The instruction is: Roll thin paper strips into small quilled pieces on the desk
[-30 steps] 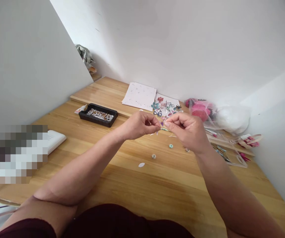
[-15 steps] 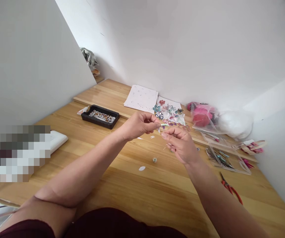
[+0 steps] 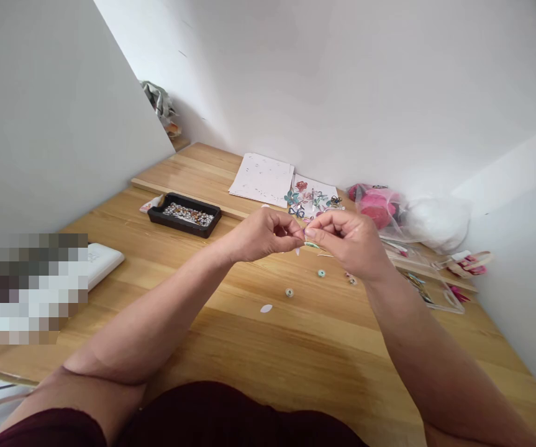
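My left hand (image 3: 268,236) is closed in a pinch on a small leaf-shaped petal piece (image 3: 312,244), green and white, which shows just under the fingertips. My right hand (image 3: 354,242) pinches right against the left fingertips; what lies between its fingers is too small to make out, perhaps thread. Both hands are held above the table. Below them on the wood are a pale bobbin (image 3: 289,292), a teal bobbin (image 3: 321,273) and a loose white petal-shaped cutout (image 3: 266,308).
A black tray of beads (image 3: 184,214) stands left. White paper sheets (image 3: 263,177) and colourful wire-like flowers (image 3: 302,198) lie behind the hands. Bags with pink (image 3: 377,205) and white stuffing (image 3: 438,217) stand back right. A clear plastic box (image 3: 454,301) sits beside my right forearm.
My right hand has moved up and inward, so its fingertips now meet the left ones. The teal bobbin has come into view, and my right forearm now covers the red-handled pliers.
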Demonstrator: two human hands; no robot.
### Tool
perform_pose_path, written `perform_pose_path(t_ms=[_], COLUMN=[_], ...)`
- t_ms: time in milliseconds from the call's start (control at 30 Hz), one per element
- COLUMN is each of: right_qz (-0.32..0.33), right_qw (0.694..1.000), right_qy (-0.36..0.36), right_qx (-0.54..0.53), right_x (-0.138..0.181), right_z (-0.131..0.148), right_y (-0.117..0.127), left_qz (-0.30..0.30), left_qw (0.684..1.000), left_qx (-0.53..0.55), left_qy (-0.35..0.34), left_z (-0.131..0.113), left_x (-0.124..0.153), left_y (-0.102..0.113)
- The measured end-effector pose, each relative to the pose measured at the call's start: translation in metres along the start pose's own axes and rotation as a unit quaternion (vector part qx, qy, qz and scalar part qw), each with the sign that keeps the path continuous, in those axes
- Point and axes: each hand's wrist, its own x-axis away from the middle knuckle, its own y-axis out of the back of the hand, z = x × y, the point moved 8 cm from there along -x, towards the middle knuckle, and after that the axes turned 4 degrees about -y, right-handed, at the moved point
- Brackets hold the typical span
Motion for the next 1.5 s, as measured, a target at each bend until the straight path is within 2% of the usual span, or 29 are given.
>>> perform_pose_path(t_ms=[100, 233, 333, 433, 567, 667, 767, 867, 967, 1067, 1167, 1267, 1400, 1500], right_qz=[0.029, 0.045, 0.045, 0.012, -0.022, -0.017, -0.009, 0.016, 0.03, 0.027, 0.004, -0.032, -0.041, -0.047], right_qw=[0.988, 0.951, 0.959, 0.987, 1.0, 1.0, 1.0, 0.992, 0.961, 0.951, 0.979, 0.997, 0.999, 0.999], right_qy=[-0.083, -0.174, -0.165, -0.098, -0.009, 0.015, -0.001, -0.061, -0.146, -0.177, -0.12, -0.036, 0.027, 0.026], right_qx=[-0.124, -0.252, -0.227, -0.124, -0.013, 0.017, -0.004, -0.106, -0.232, -0.251, -0.166, -0.063, 0.01, 0.005], right_x=[-0.01, 0.001, 0.015, 0.026, 0.029, 0.02, 0.004, -0.006, -0.002, 0.012, 0.025, 0.034, 0.03, 0.016], right_z=[-0.026, -0.054, -0.053, -0.035, -0.003, 0.008, 0.002, -0.021, -0.048, -0.058, -0.044, -0.017, 0.007, 0.006], right_y=[-0.006, -0.025, -0.033, -0.026, -0.013, -0.006, 0.0, -0.003, -0.017, -0.031, -0.031, -0.023, -0.011, -0.001], left_qz=[-0.001, -0.042, -0.091, -0.114, -0.083, -0.031, 0.008, 0.018, -0.01, -0.063, -0.112, -0.123, -0.059, -0.004], left_qw=[0.999, 0.997, 0.994, 0.992, 0.996, 0.999, 1.0, 0.999, 0.997, 0.994, 0.991, 0.992, 0.997, 0.999], left_qx=[0.036, 0.058, 0.044, 0.018, -0.016, -0.026, -0.015, 0.034, 0.08, 0.082, 0.044, -0.011, -0.042, -0.031], left_qy=[0.004, 0.027, 0.048, 0.057, 0.03, 0.019, 0.008, 0.008, 0.018, 0.032, 0.051, 0.039, -0.001, -0.018], left_z=[0.003, 0.012, 0.019, 0.021, 0.013, 0.007, 0.002, -0.001, 0.002, 0.01, 0.017, 0.016, 0.006, 0.0], left_x=[0.0, -0.002, -0.002, -0.001, -0.002, -0.001, 0.0, 0.0, 0.0, -0.001, -0.001, -0.001, -0.001, 0.0], left_y=[0.002, 0.009, 0.016, 0.018, 0.012, 0.003, -0.002, -0.002, 0.003, 0.009, 0.014, 0.016, 0.007, -0.001])
